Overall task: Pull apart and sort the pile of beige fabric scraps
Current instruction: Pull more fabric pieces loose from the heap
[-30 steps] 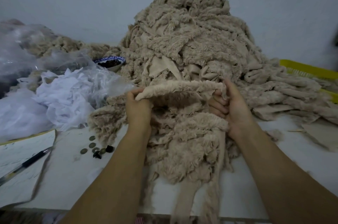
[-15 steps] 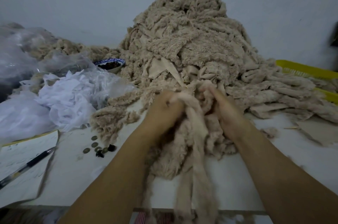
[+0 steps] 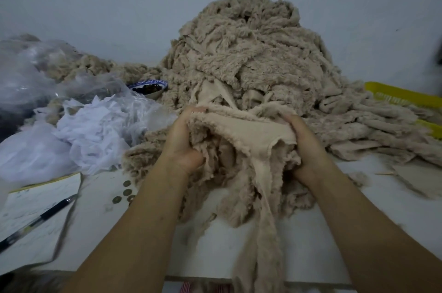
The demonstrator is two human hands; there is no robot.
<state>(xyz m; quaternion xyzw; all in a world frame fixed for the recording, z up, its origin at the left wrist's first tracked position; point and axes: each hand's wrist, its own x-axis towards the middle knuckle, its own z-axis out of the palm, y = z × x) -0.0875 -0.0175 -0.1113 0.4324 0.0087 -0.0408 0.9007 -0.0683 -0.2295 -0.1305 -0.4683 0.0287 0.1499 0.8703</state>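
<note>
A tall pile of beige fleece scraps point(image 3: 248, 53) rises at the back middle of the white table point(image 3: 373, 216). In front of it lies a bunch of scraps point(image 3: 241, 163), with long strips hanging over the table's front edge. My left hand point(image 3: 183, 142) grips the bunch's left side, fingers curled over its top edge. My right hand point(image 3: 307, 146) grips its right side, fingers buried in the fabric. A smooth beige backing stretches between my hands.
White shredded fabric and clear plastic bags point(image 3: 79, 130) crowd the left. A blue-rimmed bowl point(image 3: 149, 87) sits behind them. Paper with a black pen point(image 3: 35, 223) and small coins point(image 3: 125, 193) lie front left. A yellow basket point(image 3: 404, 96) stands at the right.
My hands came together and bunched the scraps, then spread apart again. They now hold the bunch wider, with a smooth backing piece stretched between them.
</note>
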